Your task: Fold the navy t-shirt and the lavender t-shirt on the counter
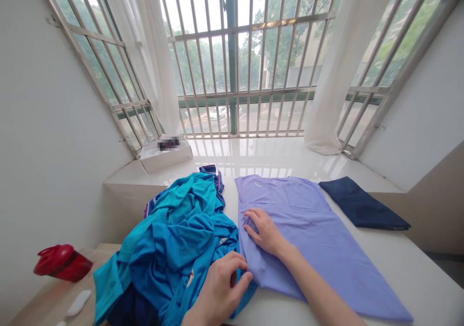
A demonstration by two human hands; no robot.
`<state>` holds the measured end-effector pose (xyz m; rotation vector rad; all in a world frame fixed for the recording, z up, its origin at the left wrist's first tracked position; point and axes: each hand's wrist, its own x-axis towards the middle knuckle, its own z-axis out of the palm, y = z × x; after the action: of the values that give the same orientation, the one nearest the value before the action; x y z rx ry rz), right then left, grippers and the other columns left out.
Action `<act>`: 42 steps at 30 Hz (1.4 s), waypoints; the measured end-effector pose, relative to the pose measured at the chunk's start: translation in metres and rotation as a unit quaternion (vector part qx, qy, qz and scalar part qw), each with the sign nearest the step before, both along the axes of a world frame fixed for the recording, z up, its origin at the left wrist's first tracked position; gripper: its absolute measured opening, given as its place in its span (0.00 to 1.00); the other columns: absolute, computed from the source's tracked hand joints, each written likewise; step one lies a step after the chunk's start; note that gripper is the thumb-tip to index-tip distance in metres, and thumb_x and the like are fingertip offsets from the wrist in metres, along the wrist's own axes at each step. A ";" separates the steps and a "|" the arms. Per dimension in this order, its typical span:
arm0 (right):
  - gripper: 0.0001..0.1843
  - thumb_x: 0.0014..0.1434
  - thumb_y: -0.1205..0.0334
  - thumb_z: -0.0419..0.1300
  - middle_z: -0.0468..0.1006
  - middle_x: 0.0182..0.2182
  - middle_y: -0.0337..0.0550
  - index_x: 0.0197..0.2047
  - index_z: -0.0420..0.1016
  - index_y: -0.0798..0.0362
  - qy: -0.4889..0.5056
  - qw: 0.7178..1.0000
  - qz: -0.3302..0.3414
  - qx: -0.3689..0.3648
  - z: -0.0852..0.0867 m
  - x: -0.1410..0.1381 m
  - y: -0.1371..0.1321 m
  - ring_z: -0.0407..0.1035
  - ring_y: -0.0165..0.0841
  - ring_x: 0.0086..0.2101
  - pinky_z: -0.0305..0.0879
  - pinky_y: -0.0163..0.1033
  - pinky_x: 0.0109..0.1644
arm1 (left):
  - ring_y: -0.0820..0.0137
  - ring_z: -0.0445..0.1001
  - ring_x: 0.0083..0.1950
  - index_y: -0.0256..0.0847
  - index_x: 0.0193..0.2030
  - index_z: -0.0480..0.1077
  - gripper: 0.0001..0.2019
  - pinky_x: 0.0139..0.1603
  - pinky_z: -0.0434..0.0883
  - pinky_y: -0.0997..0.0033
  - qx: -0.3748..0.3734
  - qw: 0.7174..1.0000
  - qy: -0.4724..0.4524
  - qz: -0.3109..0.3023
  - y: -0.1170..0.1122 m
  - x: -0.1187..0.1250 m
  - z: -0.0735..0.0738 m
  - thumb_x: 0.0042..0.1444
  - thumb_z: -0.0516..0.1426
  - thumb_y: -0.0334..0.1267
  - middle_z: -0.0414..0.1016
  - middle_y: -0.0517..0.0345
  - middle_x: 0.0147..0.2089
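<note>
Lilac T-shirt [326,253], long axis running near-to-far; right hand [264,232] open flat on it, left hand [217,290] curled at its edge, can't tell if it's pinching.

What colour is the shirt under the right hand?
The shirt is pale lilac, seen best in the head view.

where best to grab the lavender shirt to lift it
Probably the far-right corner of the lavender shirt at its near end, pinched from the near side. The shirt lies flat on the white sill, and that corner sits clear of the right hand and left hand.
</note>
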<state>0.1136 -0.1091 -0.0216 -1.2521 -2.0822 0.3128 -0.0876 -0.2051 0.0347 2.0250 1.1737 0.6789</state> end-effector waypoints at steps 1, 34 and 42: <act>0.16 0.62 0.61 0.57 0.73 0.52 0.49 0.54 0.70 0.49 -0.011 1.000 -0.001 0.003 0.000 0.000 0.000 0.66 0.42 0.53 0.63 0.53 0.59 | 0.74 0.69 0.30 0.41 0.36 0.73 0.09 0.34 0.67 0.76 -0.001 1.000 -0.005 0.000 0.000 0.000 -0.001 0.62 0.53 0.41 0.76 0.56 0.42; 0.20 0.64 0.60 0.54 0.71 0.56 0.53 0.58 0.69 0.51 -0.106 0.994 -0.026 0.015 -0.005 -0.002 0.002 0.64 0.45 0.55 0.63 0.55 0.59 | 0.48 0.54 0.70 0.32 0.68 0.58 0.29 0.68 0.55 0.45 0.168 0.943 0.285 -0.045 0.024 0.027 -0.011 0.65 0.48 0.48 0.57 0.38 0.70; 0.22 0.67 0.61 0.50 0.69 0.60 0.53 0.61 0.67 0.55 -0.141 0.990 -0.024 0.007 -0.004 -0.002 0.003 0.61 0.42 0.60 0.58 0.52 0.64 | 0.54 0.41 0.75 0.37 0.74 0.45 0.33 0.72 0.47 0.48 0.168 0.938 0.297 -0.055 0.022 0.012 -0.037 0.68 0.40 0.54 0.40 0.44 0.75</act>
<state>0.1119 -0.1056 -0.0254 -1.4031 -2.2811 0.1022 -0.0758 -0.1830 -0.0023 2.6804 1.3220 0.2125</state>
